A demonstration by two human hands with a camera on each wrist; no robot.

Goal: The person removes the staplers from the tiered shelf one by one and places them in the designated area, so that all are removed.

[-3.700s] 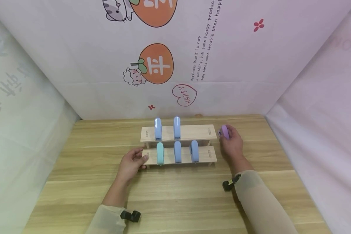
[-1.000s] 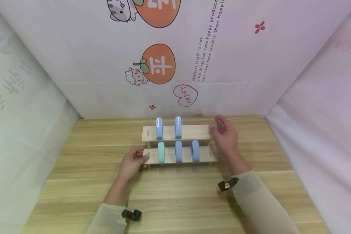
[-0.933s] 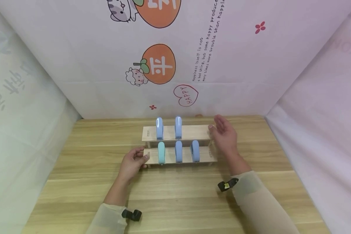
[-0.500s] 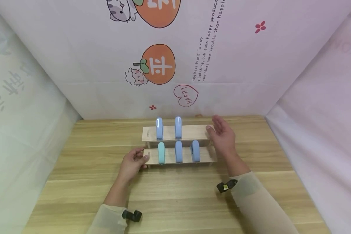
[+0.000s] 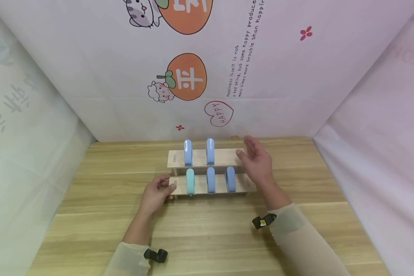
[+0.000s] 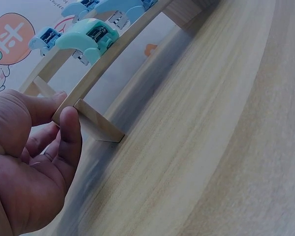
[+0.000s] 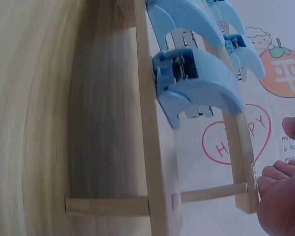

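Left hand [image 5: 156, 195] has its fingers pinching the front rack [image 5: 201, 186]; a mint stapler [image 5: 190, 181] and two blue staplers [image 5: 211, 180] are up there. Back rack [image 5: 225, 157] carries a blue pair [image 5: 210, 151], seemingly one short. Right hand [image 5: 258, 164] by its end, thumb and fingers apart; contact's hard to tell.

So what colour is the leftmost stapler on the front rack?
That stapler is mint green, clearest in the left wrist view.

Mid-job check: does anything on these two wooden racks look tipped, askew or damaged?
Nothing looks tipped or visibly damaged: all five staplers stand upright on the racks. The right-hand blue stapler on the front rack looks slightly turned, though perspective may explain that.
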